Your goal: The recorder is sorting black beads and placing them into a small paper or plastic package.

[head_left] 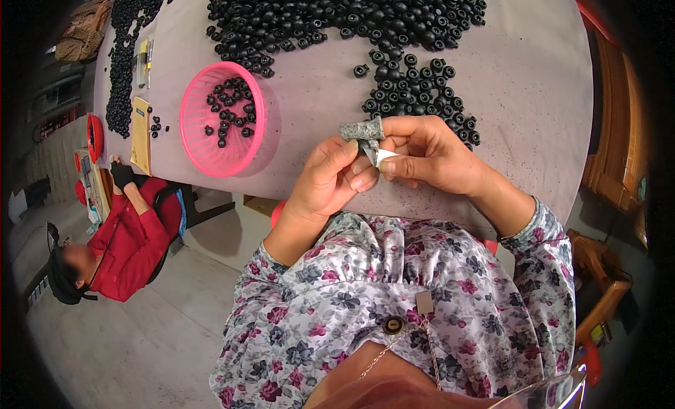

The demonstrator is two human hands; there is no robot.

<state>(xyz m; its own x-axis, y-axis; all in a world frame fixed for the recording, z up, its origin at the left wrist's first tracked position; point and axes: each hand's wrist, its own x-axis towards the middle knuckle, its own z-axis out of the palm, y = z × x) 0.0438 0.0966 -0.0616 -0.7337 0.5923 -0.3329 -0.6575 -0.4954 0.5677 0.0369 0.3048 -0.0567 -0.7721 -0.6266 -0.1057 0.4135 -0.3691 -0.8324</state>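
My left hand (327,175) and my right hand (439,159) meet above the near part of the table, both with fingers closed. A grey speckled fabric sleeve (361,131) lies in line with my right index finger and seems to cover its end. Below it, a small white piece (384,156) shows by my right thumb. Something small and dark sits between the fingertips of both hands, mostly hidden, so its kind is unclear. Just beyond my right hand, small black round parts (408,85) with ringed ends lie loose on the table.
A large pile of the same parts (337,18) covers the far table (309,85). A pink basket (186,120) at left holds several. Beyond it are a yellow pad (140,138) and more black parts (121,78). Another person in red (130,247) sits at left. Wooden furniture (619,120) stands right.
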